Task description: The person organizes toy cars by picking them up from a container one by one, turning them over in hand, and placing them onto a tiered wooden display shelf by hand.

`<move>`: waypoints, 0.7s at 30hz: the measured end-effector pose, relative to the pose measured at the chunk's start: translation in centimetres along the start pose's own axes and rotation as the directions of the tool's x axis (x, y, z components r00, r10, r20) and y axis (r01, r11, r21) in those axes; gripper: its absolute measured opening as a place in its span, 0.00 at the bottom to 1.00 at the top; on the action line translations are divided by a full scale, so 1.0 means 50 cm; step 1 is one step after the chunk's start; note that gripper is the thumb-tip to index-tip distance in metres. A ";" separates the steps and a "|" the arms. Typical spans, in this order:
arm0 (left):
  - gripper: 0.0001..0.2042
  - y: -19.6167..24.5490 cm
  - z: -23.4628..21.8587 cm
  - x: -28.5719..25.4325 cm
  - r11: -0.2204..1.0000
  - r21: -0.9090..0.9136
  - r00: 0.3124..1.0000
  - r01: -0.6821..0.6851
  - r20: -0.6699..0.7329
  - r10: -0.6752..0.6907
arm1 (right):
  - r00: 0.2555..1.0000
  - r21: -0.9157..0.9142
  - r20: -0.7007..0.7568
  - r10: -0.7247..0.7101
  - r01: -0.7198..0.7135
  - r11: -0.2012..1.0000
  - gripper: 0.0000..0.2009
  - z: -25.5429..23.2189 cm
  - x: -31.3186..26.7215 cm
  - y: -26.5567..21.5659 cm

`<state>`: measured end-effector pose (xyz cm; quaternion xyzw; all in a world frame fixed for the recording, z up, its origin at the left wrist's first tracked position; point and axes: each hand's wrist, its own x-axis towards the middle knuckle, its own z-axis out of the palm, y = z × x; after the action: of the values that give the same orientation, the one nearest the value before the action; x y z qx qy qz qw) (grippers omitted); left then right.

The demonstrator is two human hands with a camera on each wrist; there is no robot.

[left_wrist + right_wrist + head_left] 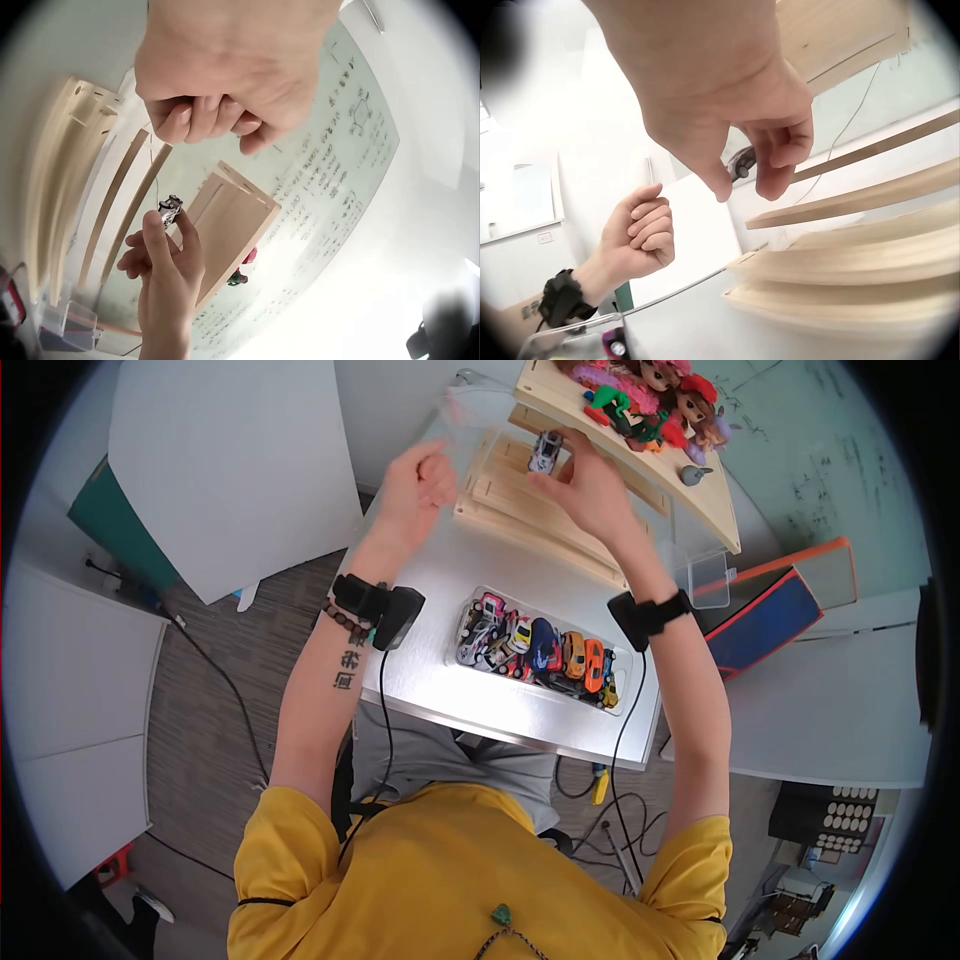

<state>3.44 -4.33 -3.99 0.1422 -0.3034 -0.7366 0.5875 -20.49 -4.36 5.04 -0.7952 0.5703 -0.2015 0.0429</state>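
Note:
A small silver-and-dark toy car point(545, 452) is pinched between the thumb and fingers of my right hand point(597, 495). The hand holds it over the lower boards of a wooden tiered shelf point(535, 565). In the right wrist view the fingers hide most of the car point(742, 163). My left hand point(415, 492) is raised off the shelf's left end, its fingers curled into the palm. Nothing shows in that hand in the left wrist view. Nearer my body, a clear plastic bin point(625, 698) holds several toy cars point(545, 645) in mixed colours.
Dolls point(660, 400) and a small grey figure point(692, 475) sit on the shelf's top board point(620, 435). The bin and shelf stand on a shiny white table point(420, 685). Wrist-camera cables point(386, 710) hang across its front edge. A blue red-edged panel point(765, 622) leans at right.

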 end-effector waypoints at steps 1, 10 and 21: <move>0.22 0.000 -0.003 0.000 0.998 -0.046 0.992 -0.051 -0.115 0.046 | 1.000 0.003 -0.001 0.003 -0.003 1.000 0.37 0.014 0.017 0.013; 0.18 -0.001 -0.010 0.010 0.995 -0.074 0.974 -0.071 -0.219 0.053 | 0.984 0.135 0.061 0.165 -0.172 0.976 0.21 0.049 0.109 0.042; 0.16 -0.011 -0.023 0.016 0.994 -0.096 0.974 -0.049 -0.225 0.027 | 0.928 0.269 0.278 0.247 -0.322 0.908 0.19 0.053 0.149 0.055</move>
<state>3.44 -5.36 -5.07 0.1885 -0.2003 -0.7189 0.6384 -19.96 -12.64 3.82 -0.7046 0.6326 -0.1832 0.2642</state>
